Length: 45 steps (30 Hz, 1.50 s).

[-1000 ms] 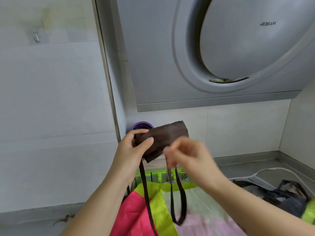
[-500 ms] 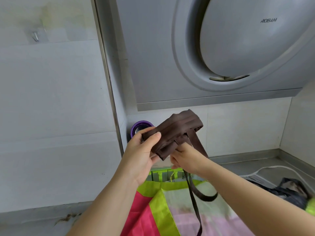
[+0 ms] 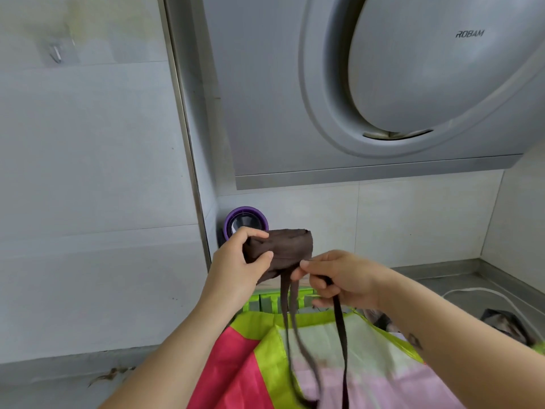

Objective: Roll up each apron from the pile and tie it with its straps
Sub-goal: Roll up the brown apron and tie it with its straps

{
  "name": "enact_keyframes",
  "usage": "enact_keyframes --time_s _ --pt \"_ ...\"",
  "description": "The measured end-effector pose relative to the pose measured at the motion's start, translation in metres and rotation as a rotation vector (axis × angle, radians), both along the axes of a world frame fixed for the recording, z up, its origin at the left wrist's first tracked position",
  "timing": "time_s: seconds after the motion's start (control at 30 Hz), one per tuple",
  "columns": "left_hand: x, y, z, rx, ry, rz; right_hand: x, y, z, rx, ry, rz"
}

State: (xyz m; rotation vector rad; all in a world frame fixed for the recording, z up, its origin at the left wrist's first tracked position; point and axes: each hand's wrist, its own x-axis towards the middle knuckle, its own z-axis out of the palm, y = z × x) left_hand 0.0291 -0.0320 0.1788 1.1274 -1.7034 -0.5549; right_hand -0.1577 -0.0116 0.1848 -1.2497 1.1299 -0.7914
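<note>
A rolled brown apron (image 3: pixel 287 249) is held up in the air in front of the wall. My left hand (image 3: pixel 239 267) grips its left end, thumb on the front and fingers over the top. My right hand (image 3: pixel 339 278) sits just under the roll's right end and grips a brown strap (image 3: pixel 342 343), which runs through the fist and hangs down. Two more lengths of strap (image 3: pixel 290 323) dangle from the roll beside it. Below, a colourful apron (image 3: pixel 312 364) in pink, red and lime green lies spread on the counter.
A grey range hood (image 3: pixel 383 93) hangs close above. A purple-rimmed round object (image 3: pixel 246 221) is on the wall behind the roll. A lime green rack (image 3: pixel 265 302), a white cable (image 3: pixel 477 292) and dark cloth (image 3: pixel 501 320) lie on the steel counter at right.
My right hand has come out from under the roll and pulled the strap down to the right. The roll has tipped back to level, and the strap no longer crosses its front.
</note>
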Motion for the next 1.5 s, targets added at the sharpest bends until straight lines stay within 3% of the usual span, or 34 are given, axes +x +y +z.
enact_keyframes --time_s 0.07,0.2,0.4,0.5,0.6,0.7,0.77,0.83,1.0,1.17,1.27,1.37,1.5 --pt "0.002 0.001 0.001 -0.018 -0.097 -0.029 -0.007 -0.004 0.006 -0.111 0.155 -0.043" --pt "0.006 0.000 0.009 0.021 -0.244 -0.121 -0.013 -0.003 0.030 -0.534 0.735 -0.022" --pt "0.007 0.002 0.016 0.182 -0.222 -0.407 -0.017 -0.006 0.061 -0.702 0.830 0.056" --pt "0.013 0.011 0.024 0.259 -0.117 -0.577 -0.024 -0.007 0.065 -0.571 0.671 0.159" --pt "0.017 0.023 0.036 0.332 0.149 -0.751 -0.033 -0.013 0.044 -0.304 0.196 0.283" --pt "0.019 0.024 0.044 0.415 0.445 -0.836 -0.034 -0.018 0.007 -0.066 -0.201 0.109" --pt "0.016 0.022 0.047 0.428 0.532 -0.800 -0.024 -0.015 -0.011 -0.011 -0.386 0.185" --pt "0.011 0.020 0.046 0.455 0.575 -0.716 -0.005 -0.010 -0.022 -0.009 -0.442 0.263" --pt "0.006 0.016 0.043 0.425 0.611 -0.562 0.013 -0.009 -0.043 -0.151 -0.497 0.109" --pt "0.011 0.020 0.044 0.415 0.404 -0.519 -0.005 -0.021 -0.043 -0.300 -0.321 -0.013" --pt "0.017 0.019 0.045 0.427 0.410 -0.555 -0.023 -0.019 -0.020 -0.324 -0.196 0.008" --pt "0.022 0.017 0.042 0.369 0.342 -0.473 -0.047 -0.021 0.008 -0.356 -0.236 -0.033" --pt "0.019 0.005 0.029 0.256 0.276 -0.209 -0.063 -0.020 0.025 -0.374 -0.433 -0.111"
